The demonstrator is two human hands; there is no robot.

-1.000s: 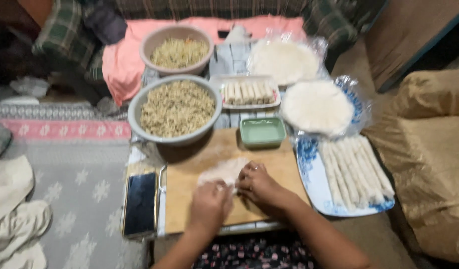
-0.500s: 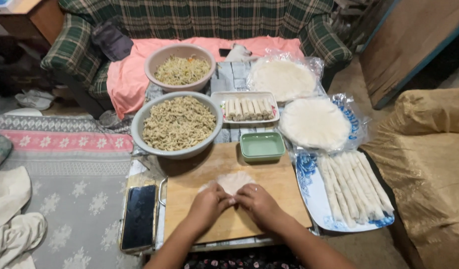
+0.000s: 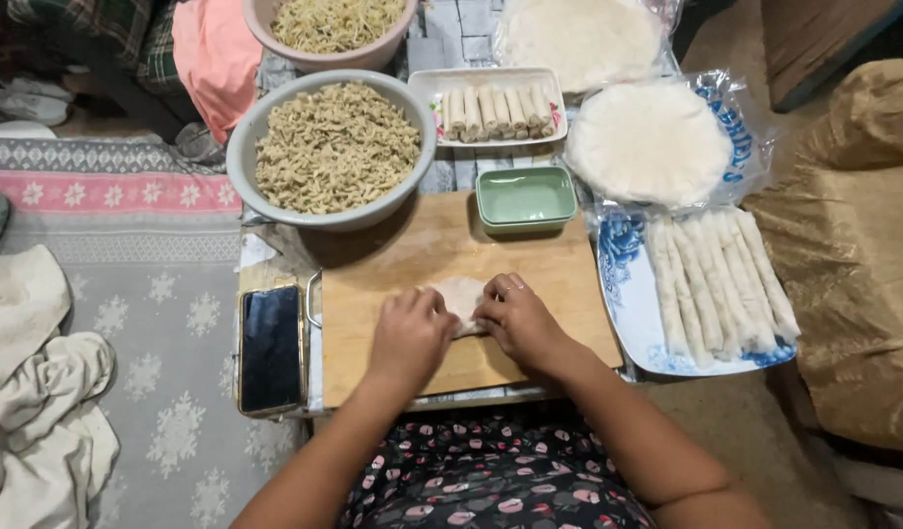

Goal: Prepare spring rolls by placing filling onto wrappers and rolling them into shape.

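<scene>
Both hands have closed in; left hand [image 3: 409, 333] and right hand [image 3: 518, 319] fingers now grasp the pale, half-rolled wrapper [image 3: 461, 296] on the wooden cutting board [image 3: 412, 260]

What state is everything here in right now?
wrapper: half rolled under both hands
left hand: pressing wrapper
right hand: pressing wrapper
grey bowl: full of filling
green dish: empty
blue plate: loaded with rolls
phone: screen dark

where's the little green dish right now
In the head view the small green dish sits at the far edge of the wooden board, just right of the big grey bowl of filling and beyond the right hand.
</scene>
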